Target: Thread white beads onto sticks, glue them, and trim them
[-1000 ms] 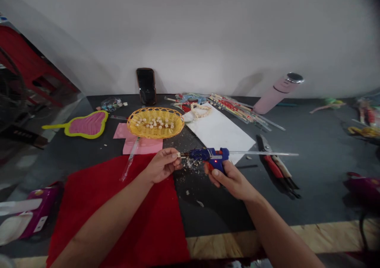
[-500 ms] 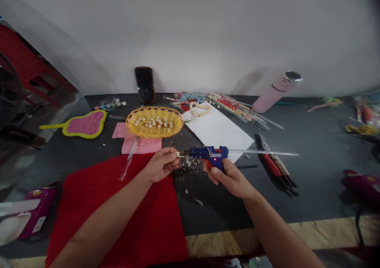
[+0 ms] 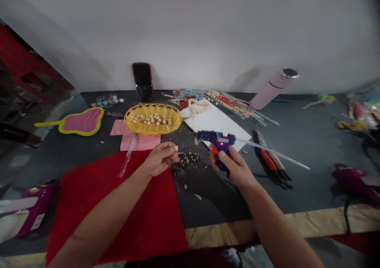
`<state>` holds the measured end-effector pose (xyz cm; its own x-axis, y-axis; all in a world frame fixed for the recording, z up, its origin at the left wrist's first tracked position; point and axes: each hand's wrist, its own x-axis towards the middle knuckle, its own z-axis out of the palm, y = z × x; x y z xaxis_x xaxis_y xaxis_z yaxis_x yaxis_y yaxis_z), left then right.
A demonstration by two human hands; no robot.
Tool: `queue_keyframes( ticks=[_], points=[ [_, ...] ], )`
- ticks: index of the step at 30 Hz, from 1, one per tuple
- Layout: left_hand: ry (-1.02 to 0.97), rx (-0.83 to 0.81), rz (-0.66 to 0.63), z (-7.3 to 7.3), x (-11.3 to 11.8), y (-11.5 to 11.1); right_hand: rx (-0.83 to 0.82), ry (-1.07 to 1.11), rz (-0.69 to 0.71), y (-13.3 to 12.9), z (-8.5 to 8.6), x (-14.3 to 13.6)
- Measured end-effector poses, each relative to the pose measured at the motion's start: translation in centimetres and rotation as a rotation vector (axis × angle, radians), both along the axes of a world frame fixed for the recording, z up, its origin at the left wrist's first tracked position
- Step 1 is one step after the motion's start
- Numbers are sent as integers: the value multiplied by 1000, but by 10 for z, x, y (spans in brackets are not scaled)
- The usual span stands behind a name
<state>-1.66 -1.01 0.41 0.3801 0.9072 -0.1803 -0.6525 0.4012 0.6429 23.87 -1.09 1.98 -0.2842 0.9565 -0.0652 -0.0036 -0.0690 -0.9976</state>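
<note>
My left hand (image 3: 162, 158) pinches a small cream piece (image 3: 176, 148) between thumb and fingertips, above the edge of a red felt sheet (image 3: 124, 208). A thin pale stick end shows below the piece. Wrapped around the handle of a blue glue gun (image 3: 218, 139) is my right hand (image 3: 231, 164), with the red trigger at its fingers. The gun's nozzle points left and up, apart from the left hand, and a long clear glue stick (image 3: 279, 153) juts from its back. Behind the left hand, a yellow woven basket (image 3: 153, 131) holds several similar small cream pieces.
White paper (image 3: 219, 121) carries a beaded ring (image 3: 198, 106). Pliers (image 3: 270, 159) lie at right, near a pink bottle (image 3: 271, 90) and bundled sticks (image 3: 231, 103). A phone (image 3: 143, 82) leans on the wall. Crumbs (image 3: 190, 159) litter the table between my hands.
The glue gun has moved right and up, away from the left hand, and its nozzle now tilts upward. My left hand still holds the small piece. The view has shifted slightly.
</note>
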Motion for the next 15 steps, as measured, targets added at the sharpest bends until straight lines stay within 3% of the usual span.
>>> queue_keyframes(
  ticks=[2, 6, 12, 15],
  points=[
    [-9, 2, 8, 0, -1, 1, -51, -24, -132, 12, 0, 7],
    [-10, 27, 9, -1, -2, 2, -65, -133, -177, 44, 4, 23],
    [-15, 48, -18, -1, -3, 1, 223, -794, -249, 62, 19, 44],
    [-18, 39, -13, 0, -3, 1, 385, -907, -270, 52, 31, 35]
  ],
)
